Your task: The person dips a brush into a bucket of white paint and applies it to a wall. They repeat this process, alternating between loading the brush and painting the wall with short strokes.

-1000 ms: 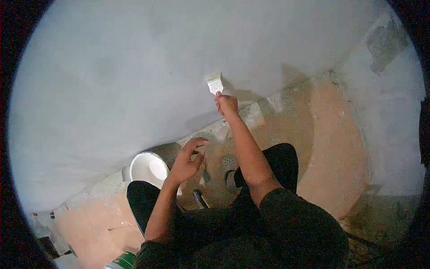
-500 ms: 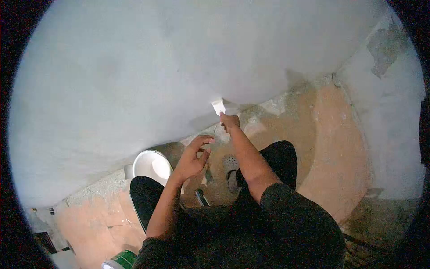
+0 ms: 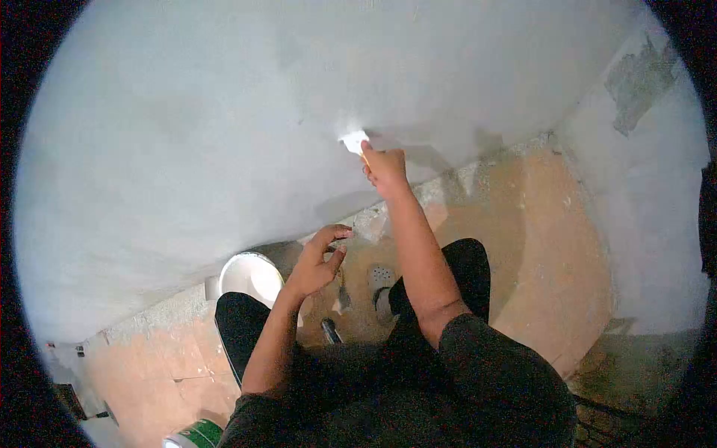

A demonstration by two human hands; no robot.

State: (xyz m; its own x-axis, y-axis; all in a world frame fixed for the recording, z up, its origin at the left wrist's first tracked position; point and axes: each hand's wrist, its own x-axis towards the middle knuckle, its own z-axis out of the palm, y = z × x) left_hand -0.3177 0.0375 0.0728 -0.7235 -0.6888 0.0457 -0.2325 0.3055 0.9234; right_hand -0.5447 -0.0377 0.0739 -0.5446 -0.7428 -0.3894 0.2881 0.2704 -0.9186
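Note:
My right hand [image 3: 385, 169] is closed around the yellowish handle of a putty knife [image 3: 354, 142]. Its flared white blade touches, or nearly touches, the grey-white wall [image 3: 224, 134], and a bright patch shows just above it. Below and to the left, my left hand [image 3: 317, 263] hangs in the air in front of the wall's base. Its fingers are curved and apart, with nothing between them. A white bucket [image 3: 233, 278] with pale contents stands beside my left knee, against the foot of the wall.
Rough, crumbly edging runs where the wall meets the orange-brown floor [image 3: 556, 261]. A side wall [image 3: 650, 201] with a dark grey patch rises at right. Lower left stands a green and white bucket [image 3: 200, 434]. A perforated shoe [image 3: 381, 276] shows between my knees.
My right hand has moved up the wall with the putty knife, and the blade has turned somewhat. My left hand stays nearly where it was, still open.

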